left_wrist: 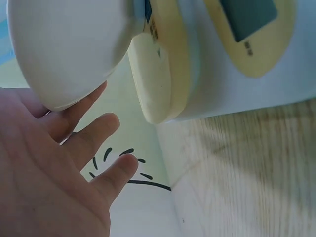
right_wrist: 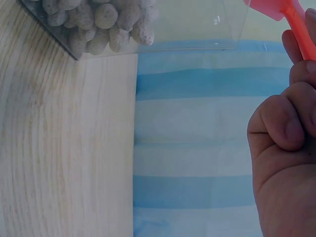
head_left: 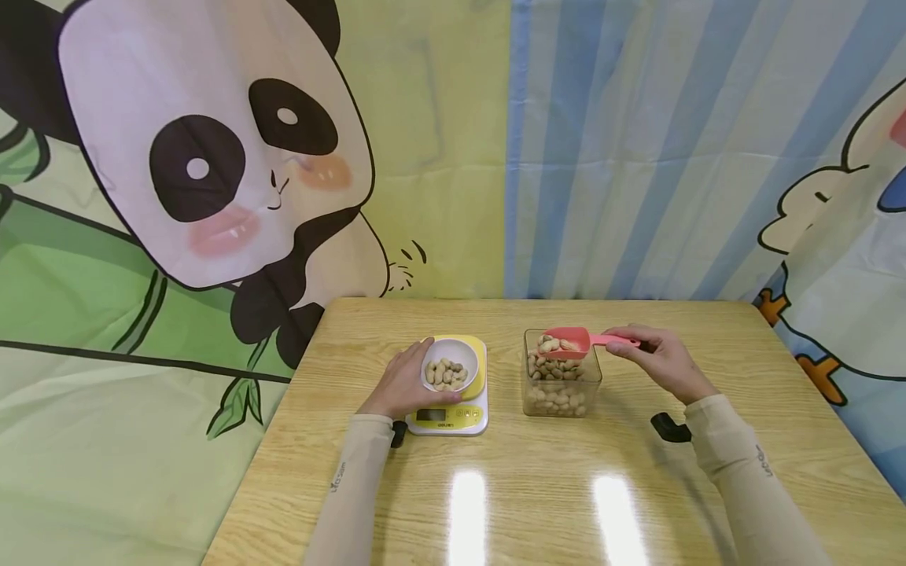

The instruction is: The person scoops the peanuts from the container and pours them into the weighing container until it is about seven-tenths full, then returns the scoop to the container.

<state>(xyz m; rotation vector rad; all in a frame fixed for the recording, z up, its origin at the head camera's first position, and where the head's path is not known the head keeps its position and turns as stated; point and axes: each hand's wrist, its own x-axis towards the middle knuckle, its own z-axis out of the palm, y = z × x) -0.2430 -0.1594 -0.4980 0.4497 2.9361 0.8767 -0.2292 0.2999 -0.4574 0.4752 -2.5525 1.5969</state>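
Pinching a pink scoop [head_left: 569, 351] by its handle: right hand [head_left: 665, 365], lower fingers curled in. Scoop: loaded with peanuts, over the clear container [head_left: 559, 410]. Left hand [head_left: 402, 385], left of the container: thumb and fingers about a white bowl [head_left: 451, 348], outer fingers spread apart. Bowl: part-filled with peanuts, above a yellow-and-white scale [head_left: 458, 426]; whether touching, cannot tell. Container: holding more peanuts, on a wooden table [head_left: 531, 487]. Beyond the container: printed backdrop [head_left: 453, 181], panda and blue stripes.

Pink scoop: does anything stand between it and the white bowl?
Nothing visible blocks the pink scoop from the white bowl; the clear container's left rim lies along the way, but the scoop appears to be above it.
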